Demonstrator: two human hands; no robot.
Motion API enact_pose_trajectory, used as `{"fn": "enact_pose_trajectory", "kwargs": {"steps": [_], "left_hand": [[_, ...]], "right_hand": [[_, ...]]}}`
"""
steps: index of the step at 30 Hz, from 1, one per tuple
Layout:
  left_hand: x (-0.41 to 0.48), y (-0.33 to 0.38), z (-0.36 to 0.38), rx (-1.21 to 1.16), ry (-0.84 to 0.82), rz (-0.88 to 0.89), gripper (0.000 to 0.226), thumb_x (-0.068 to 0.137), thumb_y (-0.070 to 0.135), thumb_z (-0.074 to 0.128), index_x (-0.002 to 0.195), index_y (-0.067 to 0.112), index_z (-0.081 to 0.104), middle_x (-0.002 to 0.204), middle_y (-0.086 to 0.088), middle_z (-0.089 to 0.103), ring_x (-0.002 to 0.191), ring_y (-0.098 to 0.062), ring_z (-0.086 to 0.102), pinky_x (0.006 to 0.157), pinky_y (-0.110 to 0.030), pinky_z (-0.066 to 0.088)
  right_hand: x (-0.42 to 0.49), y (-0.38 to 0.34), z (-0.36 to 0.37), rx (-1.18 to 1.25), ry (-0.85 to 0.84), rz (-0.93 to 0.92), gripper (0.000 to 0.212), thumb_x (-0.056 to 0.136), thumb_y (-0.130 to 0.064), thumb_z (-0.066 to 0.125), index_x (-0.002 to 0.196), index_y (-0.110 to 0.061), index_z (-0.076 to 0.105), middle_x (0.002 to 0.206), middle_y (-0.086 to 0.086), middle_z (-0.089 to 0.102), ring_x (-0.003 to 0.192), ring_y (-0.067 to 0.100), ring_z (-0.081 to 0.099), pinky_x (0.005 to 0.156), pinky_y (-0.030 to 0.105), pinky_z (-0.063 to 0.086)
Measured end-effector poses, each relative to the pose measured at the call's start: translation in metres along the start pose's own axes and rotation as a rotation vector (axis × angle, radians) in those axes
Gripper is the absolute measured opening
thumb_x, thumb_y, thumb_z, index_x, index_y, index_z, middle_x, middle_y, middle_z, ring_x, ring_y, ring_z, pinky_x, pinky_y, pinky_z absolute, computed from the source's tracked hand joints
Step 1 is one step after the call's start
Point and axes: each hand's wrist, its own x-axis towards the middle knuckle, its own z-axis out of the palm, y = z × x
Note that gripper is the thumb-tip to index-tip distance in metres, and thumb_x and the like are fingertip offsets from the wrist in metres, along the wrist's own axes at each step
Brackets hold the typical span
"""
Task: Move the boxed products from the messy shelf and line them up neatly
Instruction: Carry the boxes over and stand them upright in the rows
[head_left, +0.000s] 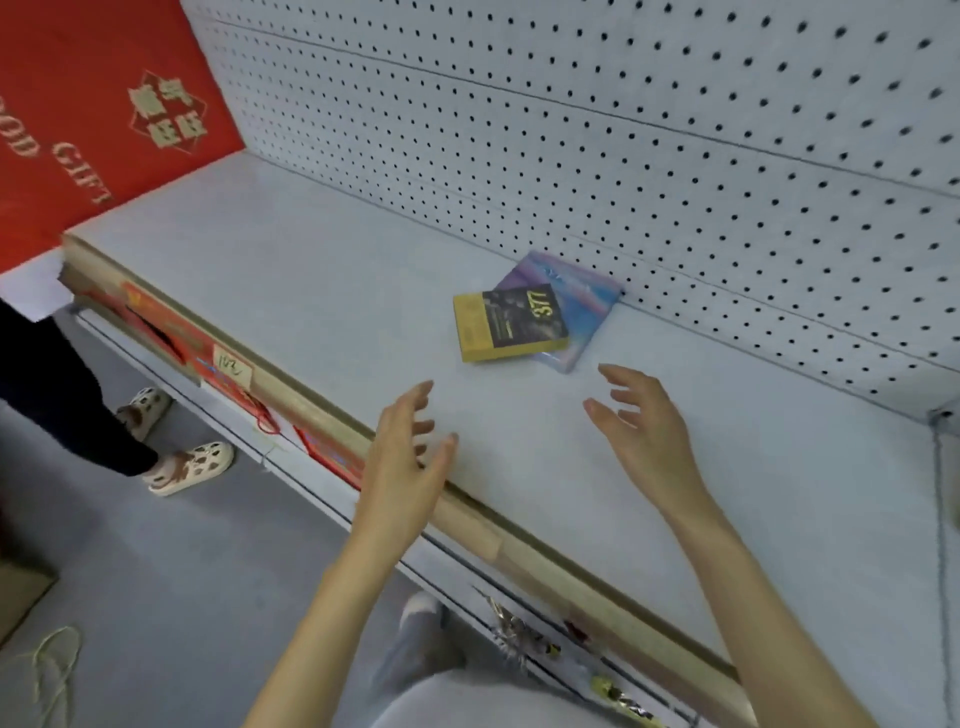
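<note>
Pale shelf (311, 291), purple box (582, 306) flat beneath overlapping yellow box (506, 325).

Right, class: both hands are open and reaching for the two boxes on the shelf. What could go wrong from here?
The yellow box lies askew, partly on the purple box; lifting the lower one first could tip the yellow one off. The purple box sits close to the pegboard, so a push from the right hand might jam it there.
</note>
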Motion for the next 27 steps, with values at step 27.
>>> {"fn": "enact_pose_trajectory", "kwargs": {"steps": [27], "left_hand": [[0.158, -0.028, -0.030, -0.705, -0.096, -0.366, 0.027, 0.091, 0.016, 0.060, 0.118, 0.013, 0.059, 0.114, -0.011, 0.063, 0.103, -0.021, 0.065, 0.077, -0.025, 0.057]], "right_hand": [[0.034, -0.075, 0.172, 0.345, 0.577, 0.424, 0.033, 0.078, -0.006, 0.076, 0.098, -0.025, 0.058, 0.094, -0.009, 0.066, 0.077, -0.003, 0.063, 0.066, 0.008, 0.047]]}}
